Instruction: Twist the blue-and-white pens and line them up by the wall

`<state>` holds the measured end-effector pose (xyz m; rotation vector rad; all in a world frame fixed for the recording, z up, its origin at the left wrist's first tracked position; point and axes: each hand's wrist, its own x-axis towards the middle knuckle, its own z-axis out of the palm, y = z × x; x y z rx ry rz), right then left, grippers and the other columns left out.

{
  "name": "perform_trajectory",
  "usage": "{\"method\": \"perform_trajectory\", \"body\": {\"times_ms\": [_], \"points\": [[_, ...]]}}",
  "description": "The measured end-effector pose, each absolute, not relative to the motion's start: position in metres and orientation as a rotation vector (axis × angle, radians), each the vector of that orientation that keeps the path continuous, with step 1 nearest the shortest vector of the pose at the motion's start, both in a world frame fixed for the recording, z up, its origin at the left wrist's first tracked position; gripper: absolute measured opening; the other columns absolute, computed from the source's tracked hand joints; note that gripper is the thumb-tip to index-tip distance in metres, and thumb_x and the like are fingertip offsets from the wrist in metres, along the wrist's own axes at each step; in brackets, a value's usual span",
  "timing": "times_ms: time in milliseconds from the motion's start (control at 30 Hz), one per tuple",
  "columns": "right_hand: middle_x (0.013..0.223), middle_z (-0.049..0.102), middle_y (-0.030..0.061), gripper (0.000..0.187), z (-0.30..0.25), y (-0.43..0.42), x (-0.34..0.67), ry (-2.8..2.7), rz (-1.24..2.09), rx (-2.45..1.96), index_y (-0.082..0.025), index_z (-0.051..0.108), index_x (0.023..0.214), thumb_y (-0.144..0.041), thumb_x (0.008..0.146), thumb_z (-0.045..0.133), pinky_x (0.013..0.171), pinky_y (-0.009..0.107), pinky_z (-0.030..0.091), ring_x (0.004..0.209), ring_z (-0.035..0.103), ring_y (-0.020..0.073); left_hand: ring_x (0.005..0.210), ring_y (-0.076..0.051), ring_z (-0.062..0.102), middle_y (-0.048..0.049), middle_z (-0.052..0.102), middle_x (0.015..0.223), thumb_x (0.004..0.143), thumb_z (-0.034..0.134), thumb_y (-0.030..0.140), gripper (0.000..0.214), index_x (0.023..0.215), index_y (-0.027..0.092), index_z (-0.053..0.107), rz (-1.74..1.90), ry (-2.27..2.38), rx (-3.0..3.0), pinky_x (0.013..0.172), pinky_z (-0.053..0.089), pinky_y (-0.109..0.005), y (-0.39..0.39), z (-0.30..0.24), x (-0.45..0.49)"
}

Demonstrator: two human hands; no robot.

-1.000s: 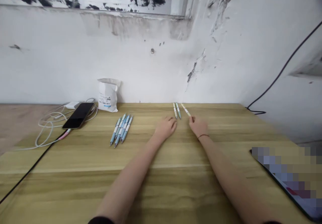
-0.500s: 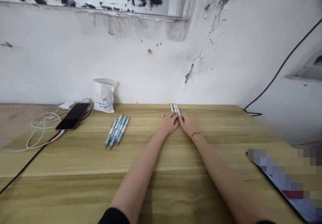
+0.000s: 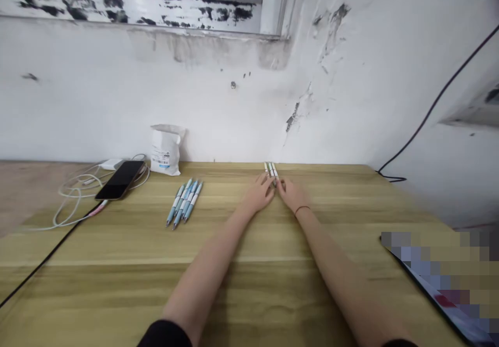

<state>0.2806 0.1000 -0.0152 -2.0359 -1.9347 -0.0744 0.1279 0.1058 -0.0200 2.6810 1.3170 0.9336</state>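
A few slim white-and-green pens (image 3: 271, 169) lie side by side at the table's far edge by the wall, their near ends covered by my fingers. My left hand (image 3: 258, 193) rests on them from the left, its fingers curled over their lower part. From the right, my right hand (image 3: 292, 196) has its thumb and fingers closed in against the same pens, and the two hands nearly touch. Further left, a small group of light blue pens (image 3: 184, 202) lies slanted on the table, apart from both hands.
The wood-grain table (image 3: 249, 248) meets a stained white wall. At the left are a phone (image 3: 120, 180), a tangled white cable (image 3: 64, 211) and a white pouch (image 3: 166, 152). A dark-edged, blurred-out panel (image 3: 436, 284) lies at the right. A black cable (image 3: 440, 97) hangs at the right wall.
The view has shifted slightly, so the pouch, phone and blue pens appear a little further right. Both hands stay at the pens, the left one drawn back very slightly.
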Motion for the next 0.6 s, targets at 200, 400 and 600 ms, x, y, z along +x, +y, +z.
{"method": "perform_trajectory", "body": {"times_ms": [200, 400, 600], "points": [[0.083, 0.066, 0.0073, 0.031, -0.016, 0.097, 0.283, -1.870, -0.108, -1.975, -0.018, 0.059, 0.101, -0.037, 0.091, 0.036, 0.059, 0.026, 0.032, 0.068, 0.058, 0.0179, 0.100, -0.024, 0.050, -0.0079, 0.058, 0.110, 0.087, 0.042, 0.023, 0.029, 0.112, 0.022, 0.056, 0.814, 1.608, 2.871, 0.086, 0.037, -0.039, 0.062, -0.005, 0.028], [0.082, 0.066, 0.0064, 0.024, -0.018, 0.089, 0.276, -1.904, -0.184, -1.847, -0.018, 0.059, 0.099, -0.025, 0.087, 0.039, 0.062, 0.026, 0.033, 0.069, 0.057, 0.0178, 0.101, -0.030, 0.047, -0.0118, 0.056, 0.113, 0.088, 0.037, 0.027, 0.030, 0.106, 0.020, 0.059, 0.572, 2.377, 2.611, 0.079, 0.033, -0.043, 0.038, -0.001, -0.040], [0.082, 0.065, 0.0055, 0.022, -0.018, 0.059, 0.254, -2.068, -0.250, -1.600, -0.019, 0.059, 0.091, -0.021, 0.088, 0.038, 0.068, 0.027, 0.035, 0.072, 0.056, 0.0179, 0.102, -0.031, 0.046, -0.0137, 0.059, 0.104, 0.088, 0.035, 0.031, 0.032, 0.092, 0.017, 0.064, 0.528, 2.371, 2.547, 0.082, 0.030, -0.045, 0.035, -0.002, -0.028]]}}
